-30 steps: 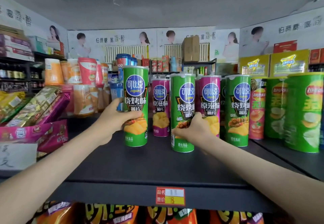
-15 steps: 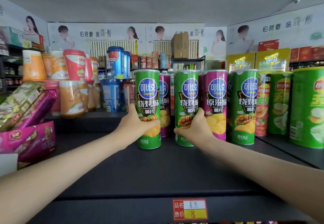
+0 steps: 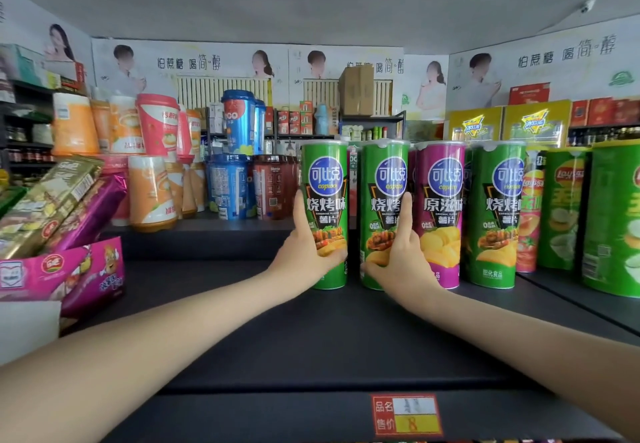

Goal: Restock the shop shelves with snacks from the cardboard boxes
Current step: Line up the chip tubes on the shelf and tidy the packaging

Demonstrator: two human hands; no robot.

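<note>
Dark shelf [image 3: 277, 345] fills the lower frame. Both forearms reach fwd across it, bare and nearly straight, converging toward centre: L forearm [image 3: 156, 349] from lower left, R forearm [image 3: 519, 345] from lower right.

Row of upright chip cans at back-centre of shelf, L to R: L green can [image 3: 325, 179], 2nd green can [image 3: 384, 179], purple can [image 3: 443, 183], 3rd green can [image 3: 498, 183], then Lay's cans [image 3: 564, 207] further R. Narrow gap betw. L green can and 2nd. 2nd sits just beside purple can; touching or not, can't tell.

Left of the row: drink cups [image 3: 152, 193] stacked on a rear step, pink snack bags [image 3: 62, 269] at L edge.

L hand [image 3: 304, 252] grips L green can low on its L side. Thumb lies across lower front, index finger runs straight up the can's L edge, other fingers are hidden behind.

R hand [image 3: 405, 259] holds 2nd green can low on its R side. Thumb lies across lower front, index finger points up in the seam betw. it and purple can, rest hidden.

Both held cans vertical, bases at shelf level.

Price tag [image 3: 407, 415], red/yellow, on shelf's front lip.
</note>
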